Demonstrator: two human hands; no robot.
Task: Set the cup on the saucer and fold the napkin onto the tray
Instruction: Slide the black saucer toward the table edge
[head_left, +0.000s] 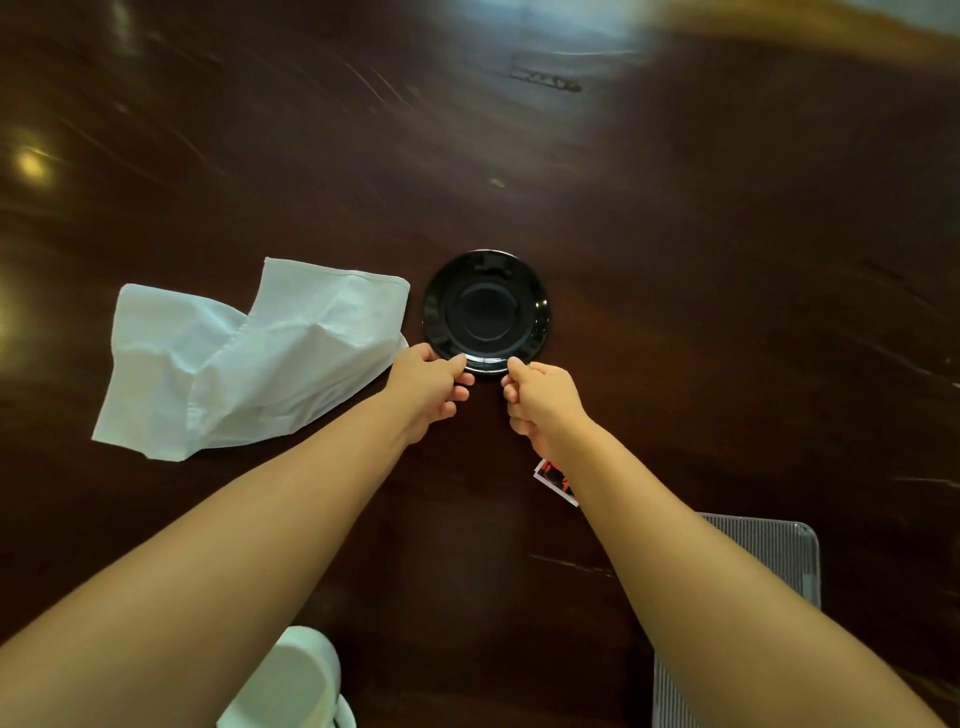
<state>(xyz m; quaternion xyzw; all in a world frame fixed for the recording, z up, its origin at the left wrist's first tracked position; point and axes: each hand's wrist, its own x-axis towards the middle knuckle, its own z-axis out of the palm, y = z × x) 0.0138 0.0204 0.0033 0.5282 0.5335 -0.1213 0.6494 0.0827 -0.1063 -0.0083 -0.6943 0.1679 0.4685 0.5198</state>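
Observation:
A black saucer (485, 310) lies on the dark wooden table (675, 260). My left hand (428, 387) pinches its near rim on the left side, and my right hand (543, 402) pinches the near rim on the right. A crumpled white napkin (244, 358) lies unfolded just left of the saucer, its right edge close to my left hand. A white cup (291, 680) stands at the bottom edge, partly hidden under my left forearm. A grey ribbed tray (779, 551) shows at the lower right, mostly covered by my right forearm.
A small red, black and white card (553, 480) lies on the table beside my right wrist. Light glares on the tabletop at the far side and on the left.

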